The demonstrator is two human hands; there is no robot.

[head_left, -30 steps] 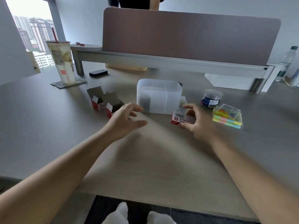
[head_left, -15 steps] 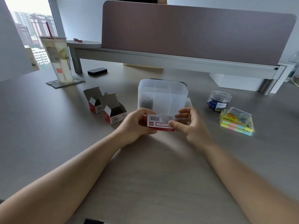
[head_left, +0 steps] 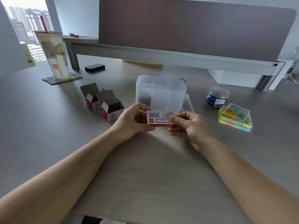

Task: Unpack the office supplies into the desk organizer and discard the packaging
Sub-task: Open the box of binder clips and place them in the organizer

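A small red-and-white box (head_left: 159, 117) with a barcode is held just above the desk, in front of the translucent desk organizer (head_left: 161, 92). My left hand (head_left: 132, 122) grips its left end and my right hand (head_left: 189, 125) pinches its right end. The organizer has dividers, and a dark heap shows through its left compartment. Two opened red-and-white paper clip boxes (head_left: 103, 102) stand to the left with their flaps up. To the right sit a clear jar of clips (head_left: 216, 98) and packs of coloured sticky notes (head_left: 235, 118). Another flat pack (head_left: 187, 103) lies behind my right hand.
A tall drink cup (head_left: 53, 55) with a straw stands on a coaster at the back left. A black flat object (head_left: 95, 68) lies near the grey divider rail (head_left: 161, 54). A white box (head_left: 234, 78) sits under the rail at the right.
My right hand lifted the small box from beside the organizer and brought it to the middle. My left hand came in and took its left end; both hands now hold it.
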